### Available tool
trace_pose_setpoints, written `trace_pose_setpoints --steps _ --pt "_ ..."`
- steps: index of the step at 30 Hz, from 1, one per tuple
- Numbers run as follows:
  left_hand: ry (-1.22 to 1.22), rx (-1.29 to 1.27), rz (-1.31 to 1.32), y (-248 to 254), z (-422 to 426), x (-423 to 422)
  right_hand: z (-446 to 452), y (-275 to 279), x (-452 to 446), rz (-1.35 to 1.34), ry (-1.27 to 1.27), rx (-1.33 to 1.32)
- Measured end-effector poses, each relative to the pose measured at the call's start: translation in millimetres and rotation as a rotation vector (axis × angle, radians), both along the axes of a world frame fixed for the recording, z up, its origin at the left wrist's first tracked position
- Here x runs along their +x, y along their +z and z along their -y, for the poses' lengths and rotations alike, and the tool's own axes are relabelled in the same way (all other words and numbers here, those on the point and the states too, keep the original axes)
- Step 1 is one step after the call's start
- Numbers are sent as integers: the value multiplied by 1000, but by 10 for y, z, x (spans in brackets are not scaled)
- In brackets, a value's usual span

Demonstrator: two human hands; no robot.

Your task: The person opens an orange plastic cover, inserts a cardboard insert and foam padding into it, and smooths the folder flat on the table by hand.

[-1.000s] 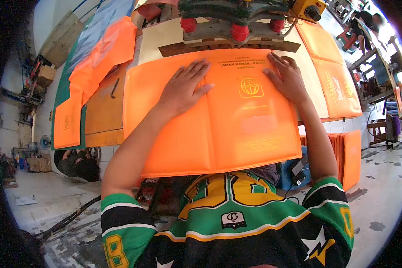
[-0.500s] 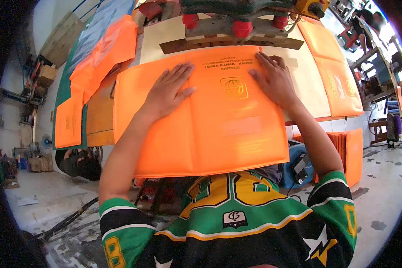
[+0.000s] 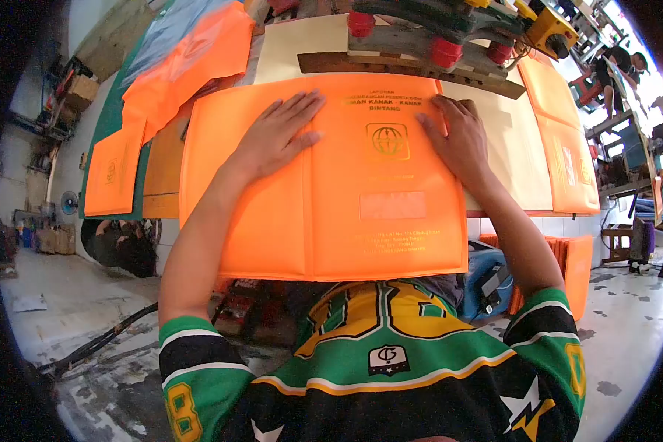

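An open orange plastic folder cover (image 3: 247,228) lies spread in front of me, its lower edge close to my shirt. Gold lettering and a square gold emblem (image 3: 387,141) mark its right half. My left hand (image 3: 276,140) rests flat on the left half near the top, fingers stretched toward the fold, holding nothing. At the upper right edge lies my right hand (image 3: 460,140), with the thumb on the cover and the other fingers extended along the edge. Its fingertips are partly hard to make out.
A machine with red knobs (image 3: 443,53) and a metal bar (image 3: 412,72) stands just beyond the cover. More orange covers lie at left (image 3: 112,173) and right (image 3: 567,140). An orange stack (image 3: 571,272) stands below right, beside a blue case (image 3: 486,283). A person (image 3: 615,70) is far right.
The view has shifted, and the machine appears farther right. The cover has moved slightly left relative to it, both hands staying on it. Glare has eased, showing more gold text.
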State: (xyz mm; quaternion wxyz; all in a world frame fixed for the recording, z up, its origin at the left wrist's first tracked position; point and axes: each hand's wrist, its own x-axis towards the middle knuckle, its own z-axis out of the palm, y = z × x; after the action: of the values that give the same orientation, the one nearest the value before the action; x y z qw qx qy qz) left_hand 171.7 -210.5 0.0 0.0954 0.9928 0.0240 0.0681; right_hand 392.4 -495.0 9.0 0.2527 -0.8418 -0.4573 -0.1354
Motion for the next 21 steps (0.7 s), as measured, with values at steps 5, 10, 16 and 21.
trace_pose_setpoints --steps 5,10,16,21 --pt "-2 40 40 -17 -40 -41 -54 9 -34 7 7 -10" --pt "18 33 52 -10 2 -30 -30 -31 -25 3 6 71" --pt "22 49 55 -16 -4 -12 -8 -69 -6 41 5 67" --pt "21 67 29 16 36 20 21 -41 -4 55 34 45"
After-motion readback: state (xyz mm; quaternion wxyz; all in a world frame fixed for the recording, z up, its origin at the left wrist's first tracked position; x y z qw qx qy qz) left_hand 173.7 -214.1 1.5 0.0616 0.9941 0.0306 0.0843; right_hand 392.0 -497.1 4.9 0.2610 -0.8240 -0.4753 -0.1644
